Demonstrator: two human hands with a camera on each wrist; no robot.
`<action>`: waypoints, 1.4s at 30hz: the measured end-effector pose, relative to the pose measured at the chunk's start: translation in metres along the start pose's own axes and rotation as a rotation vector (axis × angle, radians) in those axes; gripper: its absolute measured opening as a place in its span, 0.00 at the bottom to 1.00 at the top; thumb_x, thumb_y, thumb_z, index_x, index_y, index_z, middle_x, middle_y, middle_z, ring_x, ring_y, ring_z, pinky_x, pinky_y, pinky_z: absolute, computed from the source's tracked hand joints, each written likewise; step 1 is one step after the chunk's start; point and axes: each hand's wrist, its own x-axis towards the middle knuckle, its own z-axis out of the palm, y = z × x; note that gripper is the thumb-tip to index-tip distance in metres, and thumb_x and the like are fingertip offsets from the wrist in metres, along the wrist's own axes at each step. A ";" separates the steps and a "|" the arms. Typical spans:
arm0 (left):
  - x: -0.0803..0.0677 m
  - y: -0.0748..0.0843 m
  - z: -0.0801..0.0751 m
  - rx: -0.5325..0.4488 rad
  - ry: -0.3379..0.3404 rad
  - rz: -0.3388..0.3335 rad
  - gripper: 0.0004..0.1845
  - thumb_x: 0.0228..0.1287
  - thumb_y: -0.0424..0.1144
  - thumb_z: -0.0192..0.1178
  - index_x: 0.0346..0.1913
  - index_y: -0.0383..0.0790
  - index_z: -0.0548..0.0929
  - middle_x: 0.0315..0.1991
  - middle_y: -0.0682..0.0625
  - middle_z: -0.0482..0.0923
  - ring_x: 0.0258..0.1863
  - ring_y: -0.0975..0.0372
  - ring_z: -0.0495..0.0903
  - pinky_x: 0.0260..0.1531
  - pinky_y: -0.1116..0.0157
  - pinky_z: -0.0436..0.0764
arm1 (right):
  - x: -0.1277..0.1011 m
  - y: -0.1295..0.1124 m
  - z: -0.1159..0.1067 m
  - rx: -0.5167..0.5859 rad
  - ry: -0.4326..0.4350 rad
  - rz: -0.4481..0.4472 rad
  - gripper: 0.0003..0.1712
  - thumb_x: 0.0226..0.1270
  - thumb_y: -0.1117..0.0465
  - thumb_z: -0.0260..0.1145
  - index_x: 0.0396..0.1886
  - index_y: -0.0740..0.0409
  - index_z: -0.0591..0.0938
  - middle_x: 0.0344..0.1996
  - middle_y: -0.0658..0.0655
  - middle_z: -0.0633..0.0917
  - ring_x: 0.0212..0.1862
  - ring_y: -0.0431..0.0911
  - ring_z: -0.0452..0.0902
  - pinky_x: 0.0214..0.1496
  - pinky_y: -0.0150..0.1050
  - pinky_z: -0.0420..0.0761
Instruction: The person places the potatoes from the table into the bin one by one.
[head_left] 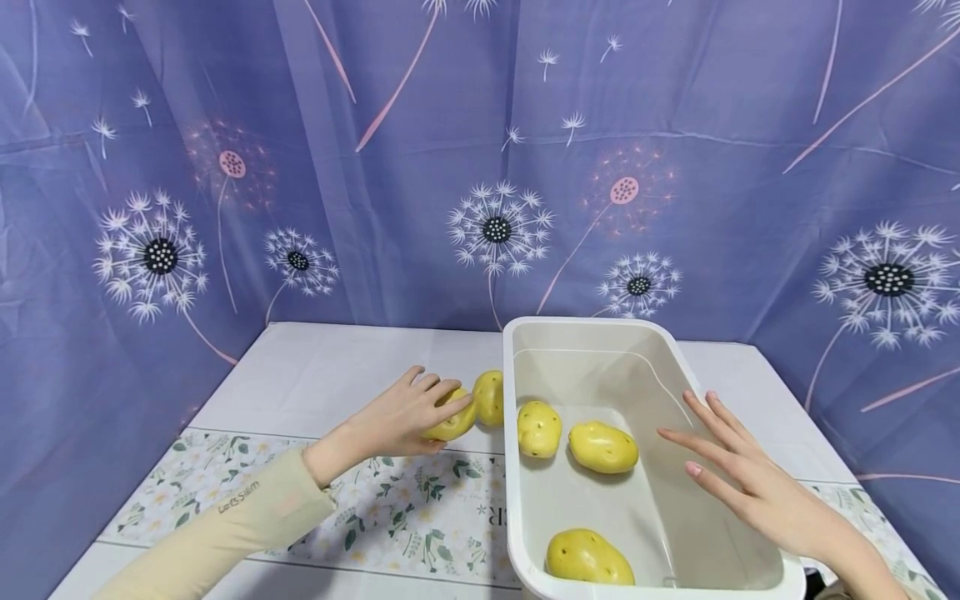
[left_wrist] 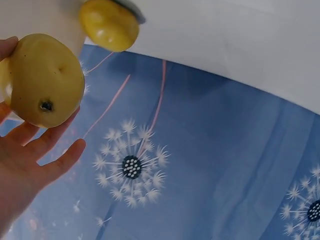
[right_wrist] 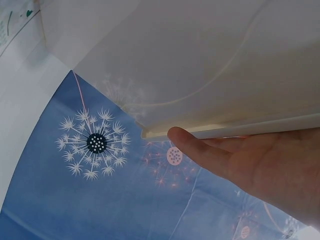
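Observation:
My left hand [head_left: 405, 417] grips a yellow potato [head_left: 454, 419] to the left of the white plastic bin [head_left: 512, 492]. In the left wrist view this potato [left_wrist: 47, 80] sits between thumb and fingers, a dark spot on its skin. Another potato [head_left: 489, 398] lies on the table against the bin's left outer side. Inside the bin are three more: one potato [head_left: 538, 430] by the left wall, one [head_left: 603, 447] near the middle and one [head_left: 588, 557] at the near end. Over the bin's right rim, my right hand [head_left: 772, 492] has its fingers extended and holds nothing; the thumb lies along the rim [right_wrist: 210, 134].
The white table [head_left: 337, 350] carries a band of leaf-and-flower print [head_left: 420, 508] across its front part. Behind it and at both sides hangs a blue-purple curtain [head_left: 390, 225] with dandelion patterns. The bin's high walls stand between the two hands.

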 end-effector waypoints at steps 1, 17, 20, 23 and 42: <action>0.001 0.000 -0.002 0.000 0.006 0.002 0.38 0.41 0.58 0.63 0.58 0.48 0.69 0.49 0.47 0.73 0.40 0.57 0.74 0.45 0.53 0.73 | 0.000 0.000 0.000 0.007 -0.002 0.004 0.25 0.61 0.66 0.56 0.59 0.48 0.71 0.70 0.58 0.49 0.71 0.42 0.26 0.71 0.43 0.28; 0.009 0.001 -0.030 0.000 0.073 0.050 0.39 0.42 0.58 0.64 0.59 0.47 0.68 0.52 0.46 0.72 0.42 0.56 0.74 0.45 0.54 0.73 | 0.003 -0.001 -0.001 -0.003 0.000 0.006 0.25 0.61 0.66 0.56 0.59 0.46 0.71 0.70 0.57 0.49 0.71 0.40 0.27 0.70 0.35 0.28; 0.010 0.000 -0.033 0.002 0.087 0.056 0.39 0.42 0.58 0.64 0.60 0.47 0.68 0.52 0.45 0.72 0.42 0.56 0.74 0.45 0.54 0.73 | 0.004 -0.001 -0.001 0.009 -0.001 0.014 0.25 0.61 0.66 0.56 0.59 0.46 0.71 0.70 0.57 0.49 0.71 0.40 0.26 0.71 0.43 0.28; 0.012 0.000 -0.038 0.003 0.096 0.062 0.39 0.42 0.58 0.63 0.60 0.47 0.68 0.52 0.45 0.72 0.42 0.55 0.73 0.46 0.53 0.72 | 0.004 -0.001 0.000 0.021 0.001 0.018 0.25 0.61 0.65 0.56 0.59 0.46 0.71 0.70 0.58 0.49 0.71 0.39 0.26 0.70 0.48 0.29; 0.022 0.006 -0.062 0.027 0.154 0.084 0.40 0.40 0.58 0.64 0.60 0.48 0.66 0.52 0.47 0.71 0.44 0.56 0.72 0.49 0.53 0.71 | 0.002 -0.001 0.000 0.015 -0.002 0.017 0.25 0.61 0.66 0.56 0.59 0.46 0.71 0.70 0.58 0.49 0.71 0.40 0.26 0.71 0.42 0.29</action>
